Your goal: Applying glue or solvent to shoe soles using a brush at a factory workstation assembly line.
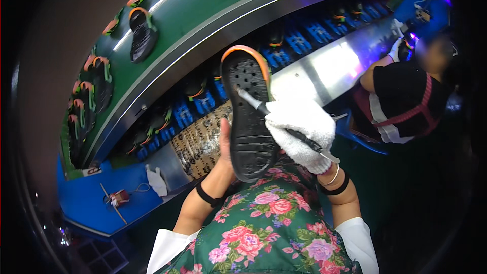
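Observation:
My left hand point(225, 142) holds a black shoe sole point(250, 116) with an orange rim upright, tread side toward me, its toe end pointing up. My right hand point(303, 131), in a white knitted glove, grips a thin brush point(264, 107) with a dark handle; its tip touches the upper part of the sole's tread. Both forearms wear black bands, and a floral apron covers my front.
A green conveyor belt point(213, 0) carries several black-and-orange soles point(142, 33) up the left. Below it runs a row of blue holders point(304, 38) with shoes. Another person point(406, 96) works at the right. A blue table point(101, 198) with small tools and a white cloth point(157, 180) lies lower left.

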Available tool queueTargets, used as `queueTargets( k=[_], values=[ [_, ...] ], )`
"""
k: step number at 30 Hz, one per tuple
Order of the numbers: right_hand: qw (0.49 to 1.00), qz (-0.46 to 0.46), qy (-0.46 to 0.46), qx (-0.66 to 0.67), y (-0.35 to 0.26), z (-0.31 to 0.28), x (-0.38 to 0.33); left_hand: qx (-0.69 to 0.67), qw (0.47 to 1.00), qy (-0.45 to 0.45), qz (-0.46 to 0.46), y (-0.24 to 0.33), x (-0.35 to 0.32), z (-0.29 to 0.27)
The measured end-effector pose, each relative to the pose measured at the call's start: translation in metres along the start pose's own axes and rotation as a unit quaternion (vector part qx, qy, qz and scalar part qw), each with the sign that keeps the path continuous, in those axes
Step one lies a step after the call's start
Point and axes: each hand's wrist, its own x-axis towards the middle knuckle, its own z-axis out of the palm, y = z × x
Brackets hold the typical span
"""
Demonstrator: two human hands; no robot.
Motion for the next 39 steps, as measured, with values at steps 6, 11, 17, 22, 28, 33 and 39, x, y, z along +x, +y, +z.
queueTargets(
  k=[6, 11, 17, 22, 28, 33, 39],
  values=[
    [0.995, -0.078, -0.029, -0.053, -0.003, 0.004, 0.019, 0.199, 0.954, 0.224, 0.013, 0.002, -0.026, -0.023],
    [0.99, -0.112, -0.065, -0.062, -0.016, 0.028, 0.009, 0.016, 0.999, 0.04, 0.028, 0.008, -0.039, -0.047],
    [0.998, -0.037, -0.045, 0.009, -0.003, 0.017, -0.001, 0.082, 0.98, 0.178, 0.036, 0.009, -0.039, -0.044],
    [0.995, -0.069, -0.078, -0.01, -0.013, 0.029, -0.005, 0.128, 0.973, 0.188, 0.041, 0.012, -0.026, -0.033],
    [0.999, -0.019, -0.024, 0.021, 0.002, 0.019, -0.007, 0.264, 0.939, 0.213, 0.052, 0.012, -0.005, -0.008],
    [0.998, -0.022, -0.049, 0.039, -0.005, 0.033, -0.01, 0.24, 0.957, 0.152, 0.058, 0.02, 0.004, -0.008],
    [0.998, 0.008, -0.022, 0.05, -0.004, 0.03, -0.011, 0.119, 0.986, 0.071, 0.095, 0.021, 0.022, -0.001]
  ],
)
